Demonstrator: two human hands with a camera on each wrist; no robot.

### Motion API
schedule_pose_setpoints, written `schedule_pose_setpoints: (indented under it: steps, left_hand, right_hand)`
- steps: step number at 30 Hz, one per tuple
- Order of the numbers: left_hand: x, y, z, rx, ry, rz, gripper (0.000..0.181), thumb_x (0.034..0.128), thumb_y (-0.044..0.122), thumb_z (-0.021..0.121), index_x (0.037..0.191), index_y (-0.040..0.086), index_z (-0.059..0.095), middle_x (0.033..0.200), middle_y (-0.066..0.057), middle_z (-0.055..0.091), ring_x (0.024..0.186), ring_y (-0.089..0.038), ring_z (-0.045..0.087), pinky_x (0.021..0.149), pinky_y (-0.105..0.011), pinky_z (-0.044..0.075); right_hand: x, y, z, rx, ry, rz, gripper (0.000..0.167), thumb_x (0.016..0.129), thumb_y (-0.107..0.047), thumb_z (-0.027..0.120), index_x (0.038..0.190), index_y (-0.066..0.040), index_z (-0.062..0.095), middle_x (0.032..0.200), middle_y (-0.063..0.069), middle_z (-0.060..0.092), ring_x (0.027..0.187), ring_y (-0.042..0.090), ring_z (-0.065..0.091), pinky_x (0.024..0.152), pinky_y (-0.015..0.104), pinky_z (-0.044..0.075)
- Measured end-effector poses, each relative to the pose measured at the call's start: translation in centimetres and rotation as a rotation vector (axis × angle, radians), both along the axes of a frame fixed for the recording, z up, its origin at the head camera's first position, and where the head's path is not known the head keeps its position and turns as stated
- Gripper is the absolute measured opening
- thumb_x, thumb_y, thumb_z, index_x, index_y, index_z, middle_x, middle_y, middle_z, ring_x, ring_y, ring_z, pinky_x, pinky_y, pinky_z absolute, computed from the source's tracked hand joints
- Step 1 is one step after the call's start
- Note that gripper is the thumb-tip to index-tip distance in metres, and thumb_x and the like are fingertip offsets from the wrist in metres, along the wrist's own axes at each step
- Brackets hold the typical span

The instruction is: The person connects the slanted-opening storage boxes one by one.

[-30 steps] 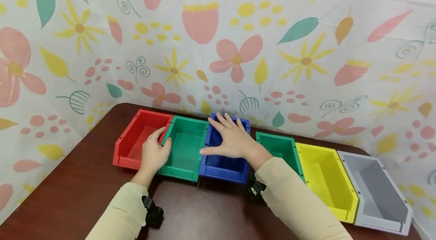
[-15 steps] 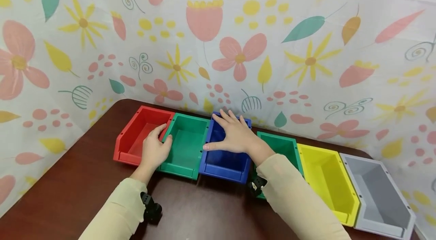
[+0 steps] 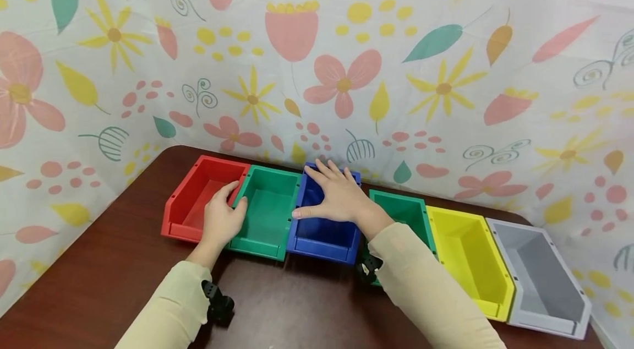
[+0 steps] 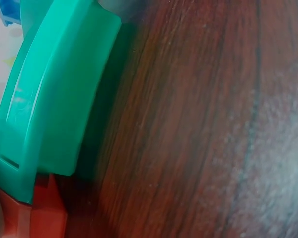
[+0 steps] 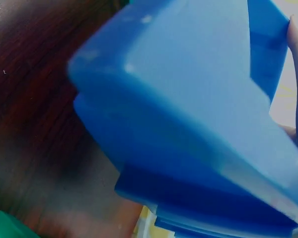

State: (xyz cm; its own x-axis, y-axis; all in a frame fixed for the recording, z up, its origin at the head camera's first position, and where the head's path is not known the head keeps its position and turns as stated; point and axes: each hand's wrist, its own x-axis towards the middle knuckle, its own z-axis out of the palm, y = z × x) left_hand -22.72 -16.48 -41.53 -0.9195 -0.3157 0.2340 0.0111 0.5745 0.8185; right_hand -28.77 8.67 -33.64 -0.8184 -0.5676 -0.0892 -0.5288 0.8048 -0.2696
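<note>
My left hand, fingers bent, whether gripping I cannot tell, where red bin meets green bin, left of frame centre, right hand, fingers spread, over blue bin, below centre

Wooden table | bins: red, left green, blue, right green, yellow, grey

A blue plastic bin, green plastic bin and red plastic bin, all open-topped, stand side by side on the bench.
</note>
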Motion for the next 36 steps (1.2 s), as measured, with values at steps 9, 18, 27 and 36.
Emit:
schedule_pose_setpoints:
  steps: [9, 18, 27, 36]
  left_hand:
    - [-0.1, 0.8, -0.2, 0.03, 0.007, 0.024, 0.046, 0.092, 0.02, 0.056, 0.135, 0.006, 0.05, 0.118, -0.016, 0.06, 0.046, -0.019, 0.044, 0.06, -0.029, 0.042]
    - [0.1, 0.5, 0.1, 0.04, 0.009, 0.03, 0.045, 0.0921, 0.019, 0.057, 0.135, 0.006, 0.05, 0.12, -0.017, 0.059, 0.044, -0.02, 0.043, 0.058, -0.029, 0.042]
    - [-0.3, 0.1, 0.3, 0.015, 0.013, 0.005, 0.046, 0.0922, 0.019, 0.057, 0.135, 0.006, 0.05, 0.098, -0.017, 0.06, 0.042, -0.021, 0.042, 0.056, -0.03, 0.042]
    - [-0.1, -0.1, 0.1, 0.013, -0.026, -0.005, 0.047, 0.0928, 0.02, 0.056, 0.137, 0.006, 0.049, 0.11, -0.017, 0.061, 0.044, -0.021, 0.043, 0.055, -0.029, 0.043]
  right_hand:
    - [-0.3, 0.3, -0.8, 0.04, 0.004, 0.026, 0.113, 0.061, -0.091, 0.046, 0.152, -0.034, 0.011, 0.16, -0.003, 0.0, 0.148, 0.028, 0.0, 0.116, 0.058, -0.001]
    - [-0.3, 0.0, -1.0, 0.027, 0.007, 0.034, 0.115, 0.059, -0.091, 0.047, 0.152, -0.036, 0.009, 0.161, -0.003, 0.0, 0.148, 0.027, -0.002, 0.116, 0.057, -0.003]
    - [-0.7, -0.7, -0.3, 0.07, -0.072, 0.001, 0.117, 0.058, -0.088, 0.053, 0.152, -0.031, 0.015, 0.161, -0.001, 0.004, 0.148, 0.031, 0.002, 0.115, 0.059, 0.001]
    - [-0.3, -1.5, 0.0, 0.102, -0.2, -0.037, 0.116, 0.062, -0.079, 0.063, 0.153, -0.029, 0.011, 0.161, 0.001, -0.001, 0.148, 0.031, -0.004, 0.114, 0.062, 0.001]
